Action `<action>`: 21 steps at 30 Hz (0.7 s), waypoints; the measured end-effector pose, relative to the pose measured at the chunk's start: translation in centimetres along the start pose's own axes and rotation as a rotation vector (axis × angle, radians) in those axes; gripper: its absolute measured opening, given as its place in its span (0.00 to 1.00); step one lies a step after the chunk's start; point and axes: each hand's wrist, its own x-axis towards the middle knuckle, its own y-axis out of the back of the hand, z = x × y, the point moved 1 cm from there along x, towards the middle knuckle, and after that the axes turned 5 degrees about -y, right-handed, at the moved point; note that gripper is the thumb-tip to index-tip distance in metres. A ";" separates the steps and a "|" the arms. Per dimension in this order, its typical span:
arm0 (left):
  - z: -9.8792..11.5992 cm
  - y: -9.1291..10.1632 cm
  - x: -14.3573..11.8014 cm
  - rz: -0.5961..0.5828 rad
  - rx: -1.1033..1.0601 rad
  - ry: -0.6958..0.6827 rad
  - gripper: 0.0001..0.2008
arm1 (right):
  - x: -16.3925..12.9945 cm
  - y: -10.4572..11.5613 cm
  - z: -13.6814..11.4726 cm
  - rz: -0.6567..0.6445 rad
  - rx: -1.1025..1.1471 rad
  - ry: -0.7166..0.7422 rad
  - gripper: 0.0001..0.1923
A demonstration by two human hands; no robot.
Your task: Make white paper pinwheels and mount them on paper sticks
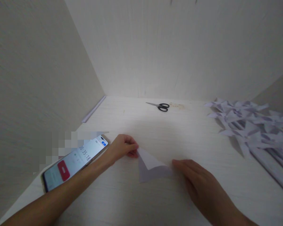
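A small white sheet of paper (pixel 151 160) is held up in front of me, with one corner bent over so that two layers show. My left hand (pixel 125 146) pinches its upper left corner between thumb and fingers. At the opposite corner, my right hand (pixel 198 180) grips the paper's edge; its lower fingers are mostly hidden behind the back of the hand. The sheet's lower edge hangs just over the white table (pixel 122 201), and whether it touches cannot be made out.
Black-handled scissors (pixel 163 107) lie near the back wall. A phone (pixel 76 163) showing a running timer lies under my left forearm. A rolled paper stick (pixel 93 110) rests along the left wall. Several paper pinwheels (pixel 252 125) on sticks are piled at the right.
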 end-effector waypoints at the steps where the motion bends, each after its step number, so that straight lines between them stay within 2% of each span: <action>1: -0.1 -0.1 -0.2 0.016 -0.012 -0.008 0.06 | 0.0 0.3 0.4 -0.011 0.056 -0.071 0.18; 4: -0.6 -0.3 -1.1 0.080 -0.063 -0.037 0.06 | 0.0 1.0 1.1 0.006 0.149 -0.185 0.17; 8: -0.6 -0.7 -2.4 0.160 -0.100 -0.029 0.06 | -0.1 0.7 0.9 0.061 0.173 -0.178 0.13; 11: -0.3 -1.0 -2.8 0.195 -0.106 -0.034 0.06 | 0.3 0.0 0.6 0.046 0.212 -0.191 0.11; 17: -0.5 -1.2 -2.9 0.189 -0.099 -0.064 0.06 | 1.4 -1.0 0.8 0.092 0.278 -0.219 0.09; 21: -0.7 -1.1 -2.9 0.181 -0.081 -0.080 0.06 | 1.2 -1.3 0.7 0.105 0.248 -0.177 0.10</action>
